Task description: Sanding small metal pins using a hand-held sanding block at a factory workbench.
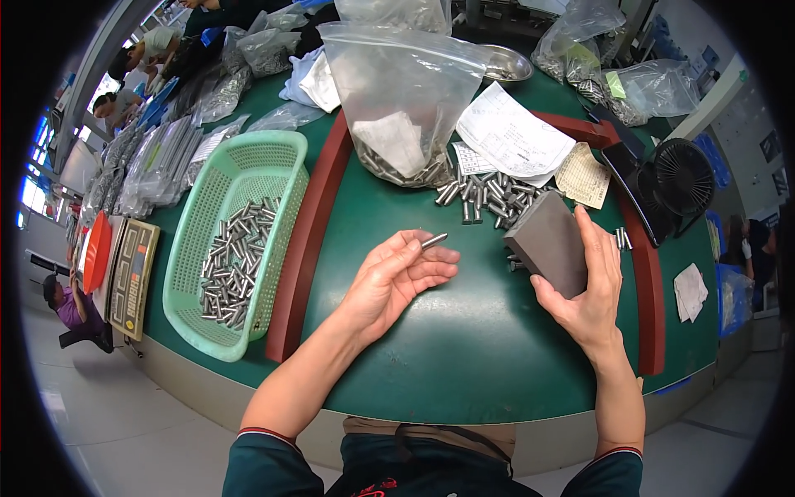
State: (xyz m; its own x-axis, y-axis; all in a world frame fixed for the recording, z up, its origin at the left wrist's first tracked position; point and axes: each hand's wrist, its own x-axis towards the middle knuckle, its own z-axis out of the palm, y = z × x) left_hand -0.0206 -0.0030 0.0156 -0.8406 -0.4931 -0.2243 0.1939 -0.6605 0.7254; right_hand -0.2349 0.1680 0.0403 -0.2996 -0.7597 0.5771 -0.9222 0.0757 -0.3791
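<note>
"If we start with the metal pin (435,240), where is it?"

"In the left hand (393,277), over the green table (464,356), with its pointed end toward the right. Thumb and forefinger pinch it; the remaining fingers are loosely bent below."

"And the right hand (590,298)?"

"Its thumb and fingers are spread wide around a grey block (551,247), thumb at the near edge, fingers along the right side. The block is tilted, though I cannot tell whether its underside touches the table."

"What lies near it?"

"A heap of loose pins (474,195) just beyond, partly covered by a white sheet (515,137). A clear plastic bag (397,91) of metal parts stands behind, left of the sheet."

"Farther out?"

"A left red rail (313,236) and a right red rail (648,294) flank the work area. Outside the left one, a green basket (286,142) holds many more pins; a scale (132,282) sits past it. At the far right stands a black fan (684,176)."
</note>
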